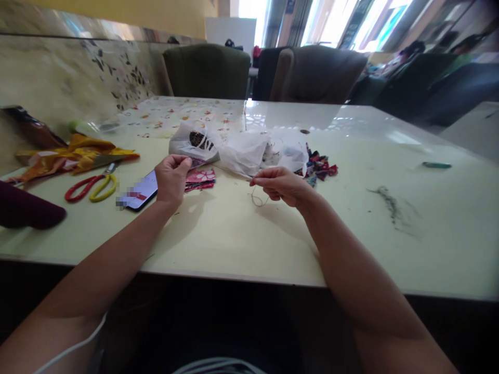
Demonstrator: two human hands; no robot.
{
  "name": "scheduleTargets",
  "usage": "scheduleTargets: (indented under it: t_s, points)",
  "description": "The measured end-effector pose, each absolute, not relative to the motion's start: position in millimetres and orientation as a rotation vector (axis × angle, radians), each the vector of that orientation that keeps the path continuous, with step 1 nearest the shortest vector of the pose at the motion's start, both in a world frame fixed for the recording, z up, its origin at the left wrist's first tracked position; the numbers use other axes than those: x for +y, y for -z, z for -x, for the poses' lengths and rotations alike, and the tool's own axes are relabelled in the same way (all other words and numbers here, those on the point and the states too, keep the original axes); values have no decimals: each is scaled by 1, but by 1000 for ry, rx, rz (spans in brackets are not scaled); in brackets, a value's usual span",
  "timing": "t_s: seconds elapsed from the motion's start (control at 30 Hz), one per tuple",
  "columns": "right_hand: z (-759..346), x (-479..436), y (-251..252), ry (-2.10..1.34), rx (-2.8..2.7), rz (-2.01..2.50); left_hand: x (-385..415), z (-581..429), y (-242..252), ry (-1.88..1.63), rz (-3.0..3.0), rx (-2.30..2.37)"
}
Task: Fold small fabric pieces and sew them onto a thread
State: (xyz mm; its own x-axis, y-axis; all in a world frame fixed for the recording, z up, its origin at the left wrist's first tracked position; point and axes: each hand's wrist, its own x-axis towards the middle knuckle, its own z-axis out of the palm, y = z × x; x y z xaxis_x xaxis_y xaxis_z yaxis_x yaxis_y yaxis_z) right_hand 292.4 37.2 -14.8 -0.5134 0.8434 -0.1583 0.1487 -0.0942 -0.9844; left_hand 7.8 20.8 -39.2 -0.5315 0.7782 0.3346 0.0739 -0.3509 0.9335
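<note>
In the head view, the left hand (171, 178) is raised just above the table (234, 244), with fingers closed on a small pink cloth (199, 178) at its left end. The right hand (278, 184) pinches a thin thread (256, 198), which loops down to the table under the fingers. Behind both hands lies a white plastic bag (241, 148), with small cloth scraps (319, 167) touching its right side. A phone (141, 191) lies just left of the left hand, and scissors (91, 187) lie further left, near a yellow cloth (74, 156). The table is bare between the hands and its near edge, and also wide on the right.
</note>
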Motion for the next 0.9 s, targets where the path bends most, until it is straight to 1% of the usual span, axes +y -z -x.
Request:
scheduleTargets:
  t_s: [0.17, 0.3, 0.37, 0.47, 0.53, 0.9]
  points:
    - [-293, 36, 15, -1751, -1547, 1049, 19, -11, 32, -1942, -1097, 1425]
    - [-293, 37, 17, -1732, -1539, 1052, 19, -11, 30, -1961, -1077, 1424]
    - [-290, 38, 20, -1634, -1583, 1113, 19, -11, 30, -1966, -1072, 1417]
    - [-283, 38, 27, -1395, -1643, 1242, 19, -11, 31, -1975, -1089, 1406]
    - [-277, 37, 30, -1323, -1665, 1270, 18, -11, 31, -1987, -1100, 1397]
    - [-238, 21, 35, -1488, -1919, 1293, 1, -24, 14, -2015, -1095, 1205]
